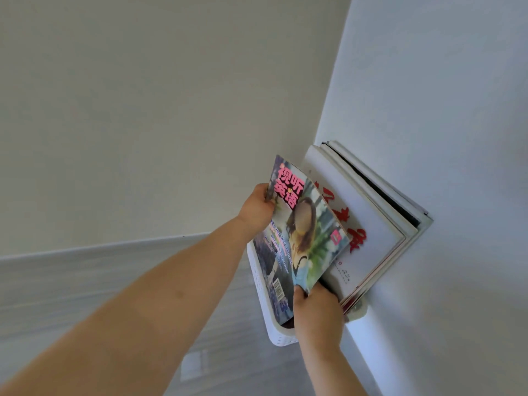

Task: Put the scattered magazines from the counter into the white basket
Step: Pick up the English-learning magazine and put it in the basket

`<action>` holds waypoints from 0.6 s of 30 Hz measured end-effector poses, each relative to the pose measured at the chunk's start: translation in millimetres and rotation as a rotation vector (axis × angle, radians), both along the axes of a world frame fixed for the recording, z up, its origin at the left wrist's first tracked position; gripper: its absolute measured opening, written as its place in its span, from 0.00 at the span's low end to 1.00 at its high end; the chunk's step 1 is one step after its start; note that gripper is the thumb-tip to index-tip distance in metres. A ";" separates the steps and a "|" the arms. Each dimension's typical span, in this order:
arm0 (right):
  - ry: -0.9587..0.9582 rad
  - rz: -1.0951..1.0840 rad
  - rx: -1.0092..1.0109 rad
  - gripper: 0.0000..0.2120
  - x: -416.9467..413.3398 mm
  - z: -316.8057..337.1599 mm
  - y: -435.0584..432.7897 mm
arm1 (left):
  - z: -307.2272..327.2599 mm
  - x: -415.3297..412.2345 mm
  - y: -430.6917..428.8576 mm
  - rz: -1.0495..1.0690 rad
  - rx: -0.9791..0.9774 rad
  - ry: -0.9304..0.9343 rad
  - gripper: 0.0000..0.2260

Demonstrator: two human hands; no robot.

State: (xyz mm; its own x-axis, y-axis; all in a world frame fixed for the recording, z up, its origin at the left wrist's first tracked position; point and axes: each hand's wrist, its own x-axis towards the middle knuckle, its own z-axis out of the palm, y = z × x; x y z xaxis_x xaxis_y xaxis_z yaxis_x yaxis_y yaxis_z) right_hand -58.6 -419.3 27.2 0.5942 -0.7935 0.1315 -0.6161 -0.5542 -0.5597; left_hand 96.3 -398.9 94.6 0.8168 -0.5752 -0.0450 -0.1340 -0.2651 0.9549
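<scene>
Both hands hold one colourful magazine (303,230), its cover bowed outward and its lower part already inside the white basket (261,284). The left grip (257,207) clasps the magazine's upper edge beside the pink title characters. Its fingers are hidden behind the pages, so only the back of the hand and the thumb side show. The right grip (317,312) pinches the lower corner, with the thumb (300,292) lying on the cover and the other fingers out of sight beneath.

Little of the basket can be seen: one perforated side wall and a rounded lower corner. The rest is covered by the magazine and the right wrist.

Behind the held magazine, a white-covered magazine (363,241) with red brush characters stands in the basket, partly overlapped, so the characters cannot be read whole. Further magazines (400,212) are stacked behind it, showing only their pale edges and one dark band. They lean towards a white wall (443,110).

The view is strongly tilted. The grey streaked surface (85,281) under the left forearm is blurred, and I cannot tell whether it is the bench or the floor.
</scene>
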 end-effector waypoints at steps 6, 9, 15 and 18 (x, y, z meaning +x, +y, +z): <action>-0.042 -0.101 0.040 0.10 7.8 -3.7 -0.7 | -8.1 -6.6 -11.3 -0.116 -0.009 0.020 0.22; -0.187 -0.082 0.116 0.11 1.2 -6.1 4.5 | -12.8 -8.2 -16.1 -0.127 -0.033 0.065 0.21; -0.765 -0.239 -0.034 0.27 -31.4 -10.6 33.6 | -0.4 4.9 -29.2 -0.062 0.011 0.102 0.20; -0.797 -0.284 0.050 0.35 -24.6 -12.1 31.6 | 11.4 9.6 -45.9 -0.049 0.009 0.163 0.24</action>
State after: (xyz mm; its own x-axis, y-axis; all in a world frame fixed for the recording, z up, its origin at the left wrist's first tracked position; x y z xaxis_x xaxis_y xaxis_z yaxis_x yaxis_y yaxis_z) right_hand -83.2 -387.8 15.1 0.1163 -0.9147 0.3870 -0.1393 -0.4008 -0.9055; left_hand 105.9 -444.8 106.0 0.7696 -0.6128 -0.1797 0.0092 -0.2706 0.9626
